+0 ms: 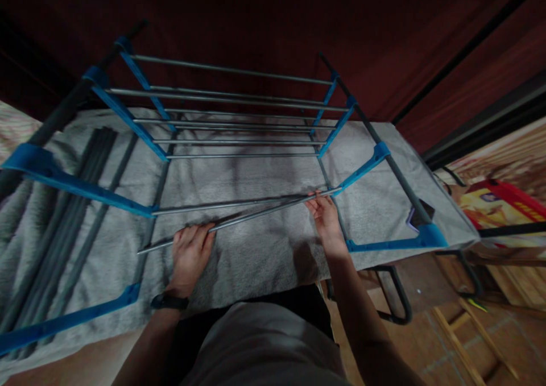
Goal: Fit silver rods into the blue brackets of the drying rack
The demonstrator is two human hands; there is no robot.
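A thin silver metal rod [249, 216] runs at a slant across the front of a partly built rack, its right end higher than its left. My left hand [193, 255], with a dark wristband, is closed over the rod near its left end. Close to the other end, my right hand [324, 212] pinches it with the fingers beside a blue plastic bracket [360, 173]. Just behind lies another silver rod [200, 208], its left end at a blue bracket [98, 191]. More silver rods [239, 99] span the back part between blue brackets and dark tubes.
Several dark grey tubes [79, 204] lie together at the left on the grey blanket [251, 175] covering the surface. A small dark object [420, 212] rests near the right uprights. Beyond the right edge are a red and yellow box [503, 204] and a wooden frame [473, 335] on the floor.
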